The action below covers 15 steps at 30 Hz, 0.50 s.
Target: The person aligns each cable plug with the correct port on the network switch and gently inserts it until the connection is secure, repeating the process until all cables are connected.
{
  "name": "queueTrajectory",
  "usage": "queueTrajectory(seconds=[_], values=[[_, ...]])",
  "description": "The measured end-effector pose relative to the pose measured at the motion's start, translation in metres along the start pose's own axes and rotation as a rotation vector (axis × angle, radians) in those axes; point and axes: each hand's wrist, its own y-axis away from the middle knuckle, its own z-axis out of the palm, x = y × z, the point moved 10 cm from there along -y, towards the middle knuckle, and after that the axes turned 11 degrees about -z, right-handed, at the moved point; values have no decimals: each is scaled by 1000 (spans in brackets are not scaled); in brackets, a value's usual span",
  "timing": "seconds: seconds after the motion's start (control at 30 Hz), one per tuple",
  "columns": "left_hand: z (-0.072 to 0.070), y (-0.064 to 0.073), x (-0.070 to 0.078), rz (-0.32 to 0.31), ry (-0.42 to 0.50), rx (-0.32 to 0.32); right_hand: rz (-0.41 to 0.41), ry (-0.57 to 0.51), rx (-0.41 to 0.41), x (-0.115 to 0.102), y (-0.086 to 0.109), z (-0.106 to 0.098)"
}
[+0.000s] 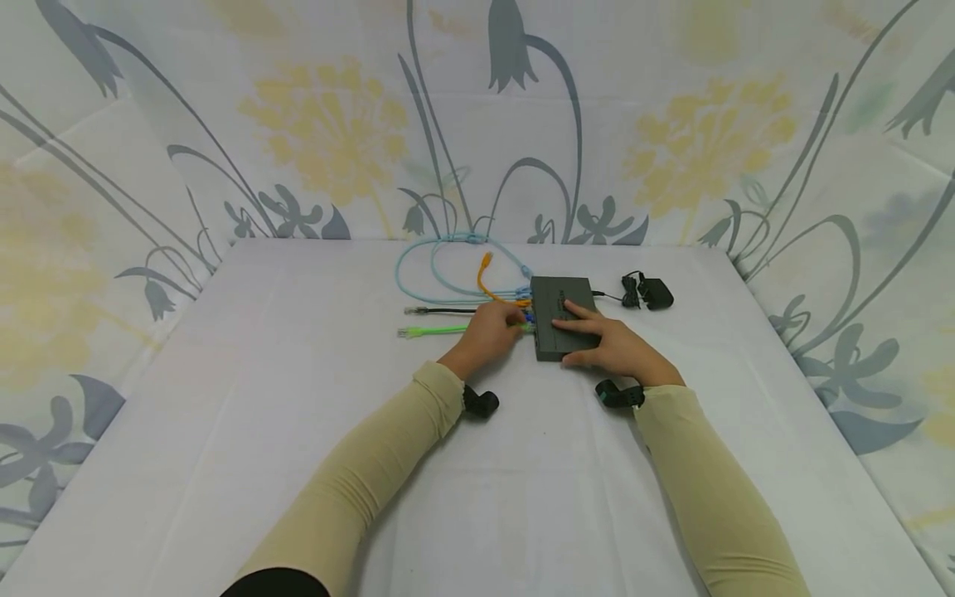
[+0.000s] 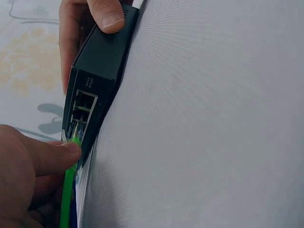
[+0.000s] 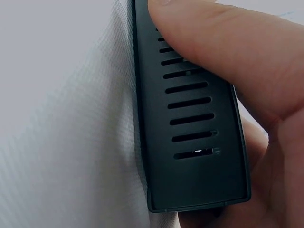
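A dark network switch (image 1: pixel 548 313) lies on the white table, its row of ports facing left. My left hand (image 1: pixel 488 332) pinches the plug end of a green Ethernet cable (image 2: pixel 67 194) between thumb and fingers. The plug's clear tip is right at one of the ports (image 2: pixel 80 113); two of these show as dark openings. My right hand (image 1: pixel 619 348) holds the switch, fingers spread over its top and thumb (image 3: pixel 213 33) pressed on the vented near side. The green cable's other plug (image 1: pixel 404 332) lies on the table to the left.
Light blue cables (image 1: pixel 399 269) loop behind and to the left of the switch. An orange cable (image 1: pixel 481 278) and a black cable (image 1: pixel 440 310) also run to its port side. A black power adapter (image 1: pixel 656 293) with a bundled cord sits on the right. Flower-patterned cloth surrounds the table.
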Motion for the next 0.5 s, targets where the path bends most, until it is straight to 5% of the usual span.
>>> queueTrajectory(seconds=[0.5], values=[[2, -2, 7, 0, -13, -10, 2, -26, 15, 2, 0, 0]])
